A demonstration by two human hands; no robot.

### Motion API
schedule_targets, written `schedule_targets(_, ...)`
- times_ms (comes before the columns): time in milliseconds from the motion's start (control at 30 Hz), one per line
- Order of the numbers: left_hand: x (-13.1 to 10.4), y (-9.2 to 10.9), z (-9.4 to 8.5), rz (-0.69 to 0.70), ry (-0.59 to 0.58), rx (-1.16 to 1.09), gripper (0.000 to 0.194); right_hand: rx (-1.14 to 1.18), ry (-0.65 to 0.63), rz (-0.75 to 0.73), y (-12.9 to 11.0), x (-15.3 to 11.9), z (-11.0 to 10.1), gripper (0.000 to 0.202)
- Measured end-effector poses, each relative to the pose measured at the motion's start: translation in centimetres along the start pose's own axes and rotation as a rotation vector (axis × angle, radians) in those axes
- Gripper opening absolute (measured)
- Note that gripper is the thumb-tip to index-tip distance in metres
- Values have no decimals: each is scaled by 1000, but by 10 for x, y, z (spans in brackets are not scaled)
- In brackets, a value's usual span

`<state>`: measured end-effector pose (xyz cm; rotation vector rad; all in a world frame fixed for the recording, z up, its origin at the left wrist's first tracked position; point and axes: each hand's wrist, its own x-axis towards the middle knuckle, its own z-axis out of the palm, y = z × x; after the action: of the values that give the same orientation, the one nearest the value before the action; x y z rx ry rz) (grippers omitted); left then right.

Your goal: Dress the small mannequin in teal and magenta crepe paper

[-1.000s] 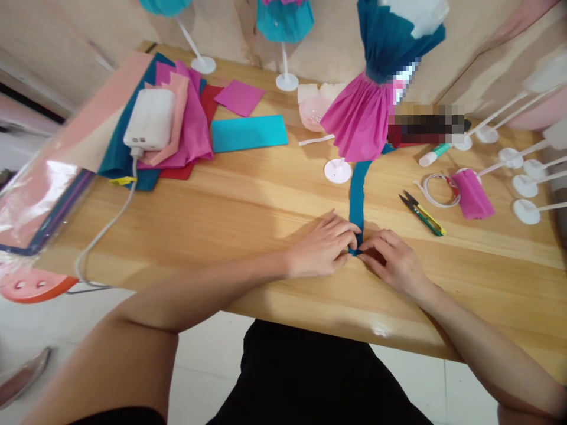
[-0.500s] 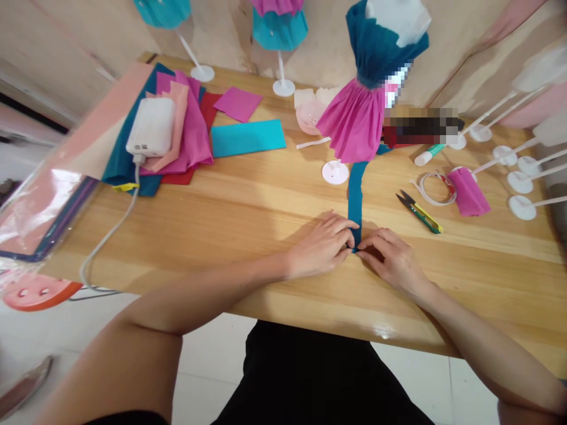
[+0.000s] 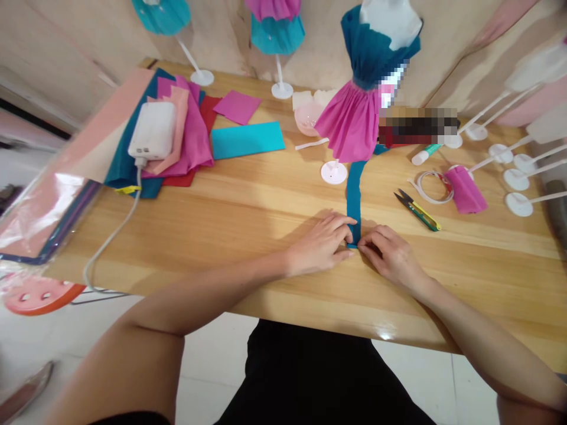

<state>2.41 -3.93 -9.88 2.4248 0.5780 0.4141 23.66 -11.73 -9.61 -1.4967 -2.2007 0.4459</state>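
Left hand (image 3: pixel 321 242) of mine, seen in the head view, rests on the table (image 3: pixel 199 236) with its fingers loosely bent and the thumb apart, its fingertips touching the near end of the blue strip (image 3: pixel 354 192). With my right hand (image 3: pixel 394 254) I pinch the right corner of that end between thumb and forefinger, where a narrow fold lies across it. The strip runs away from me to the pink and blue dress (image 3: pixel 354 121) on its white stand. To the right I have the snips (image 3: pixel 419 211), a loop of pale ribbon (image 3: pixel 432 188) and a pink roll (image 3: pixel 466 189); farther left lie a turquoise rectangle (image 3: pixel 248 140) and a white power bank (image 3: pixel 153 131) on stacked coloured sheets (image 3: pixel 197 139).
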Motion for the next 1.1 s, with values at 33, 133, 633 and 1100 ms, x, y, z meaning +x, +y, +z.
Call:
schedule_targets(33, 0, 0, 0, -3, -1, -2, 20, 2, -5, -4, 1, 0, 0, 6)
schedule_targets(133, 0, 1, 0, -11, 8, 1, 16, 9, -19, -25, 2, 1, 0, 5)
schedule_targets(633, 1, 0, 4, -39, 46, -23, 14, 25, -8, 28, 0, 0, -4, 8)
schedule_targets(1100, 2, 2, 2, -47, 66, -93, 11, -69, -40, 20, 4, 6, -4, 9)
